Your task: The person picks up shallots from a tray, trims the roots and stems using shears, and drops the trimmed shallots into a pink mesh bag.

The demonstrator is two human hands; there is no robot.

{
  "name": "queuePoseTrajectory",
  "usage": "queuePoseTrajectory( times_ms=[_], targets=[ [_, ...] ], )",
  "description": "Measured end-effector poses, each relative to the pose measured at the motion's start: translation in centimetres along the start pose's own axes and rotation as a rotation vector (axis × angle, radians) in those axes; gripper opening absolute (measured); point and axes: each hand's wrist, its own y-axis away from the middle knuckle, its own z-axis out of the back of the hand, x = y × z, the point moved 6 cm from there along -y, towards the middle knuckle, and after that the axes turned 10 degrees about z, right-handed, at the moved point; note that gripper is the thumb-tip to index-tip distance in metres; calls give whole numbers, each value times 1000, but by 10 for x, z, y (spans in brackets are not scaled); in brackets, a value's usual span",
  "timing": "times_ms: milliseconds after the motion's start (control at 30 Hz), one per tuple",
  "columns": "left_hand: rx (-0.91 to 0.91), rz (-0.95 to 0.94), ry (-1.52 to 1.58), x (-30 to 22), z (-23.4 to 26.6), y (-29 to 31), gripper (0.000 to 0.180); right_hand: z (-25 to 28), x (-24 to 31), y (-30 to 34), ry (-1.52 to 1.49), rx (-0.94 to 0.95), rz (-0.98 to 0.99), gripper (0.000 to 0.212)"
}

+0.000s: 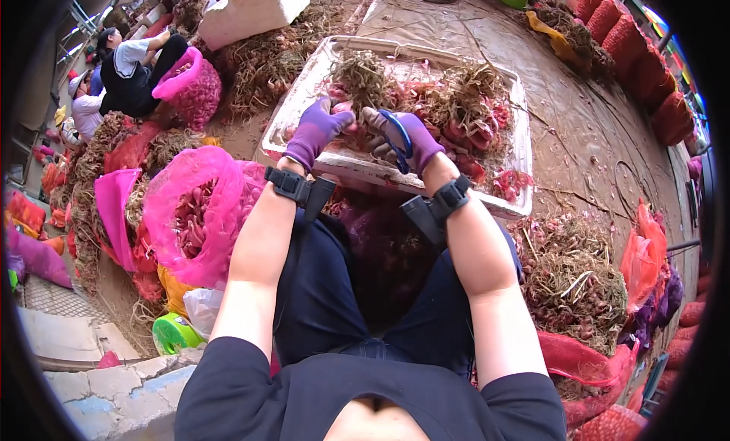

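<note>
In front of me stands a white foam tray (525, 137) heaped with pinkish-red shallots and their dry tops. My left hand (323, 129), in a purple glove, is closed around shallots (344, 108) whose dry, tangled stems (359, 74) rise above the fingers. Close on its right, my right hand (403, 139), gloved the same way, grips blue-handled scissors (401, 137); the blades are hidden by the fingers and stems. Another bunch of shallots (473, 129) lies in the tray to the right of my hands.
A pink mesh bag (220, 167) of shallots stands open at my left. Dried shallots lie in a pile (574, 281) on the right, near an orange-red bag (645, 247). Full red sacks (631, 53) line the far right. A person (137, 72) sits at far left beside another pink bag (194, 91).
</note>
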Motion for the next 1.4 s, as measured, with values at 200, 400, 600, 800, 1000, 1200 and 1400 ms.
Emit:
queuePoseTrajectory(
  times_ms=[200,400,600,800,1000,1200,1400],
  targets=[
    [143,62,288,12,3,-13,28,-3,2,-13,-55,-93,70,41],
    [85,137,429,18,11,-5,27,-5,9,20,-124,105,45,55],
    [166,125,437,26,12,-10,31,-10,1,17,-32,209,87,67],
    [199,16,393,10,7,0,26,-2,-1,11,122,7,157,78],
    [12,-12,540,22,38,-1,24,-10,0,42,-118,234,86,97],
    [-68,-72,515,17,41,-4,27,-22,4,60,-56,354,-7,98],
    [16,-21,370,2,27,5,23,-19,-1,29,-22,187,26,89]
  ],
)
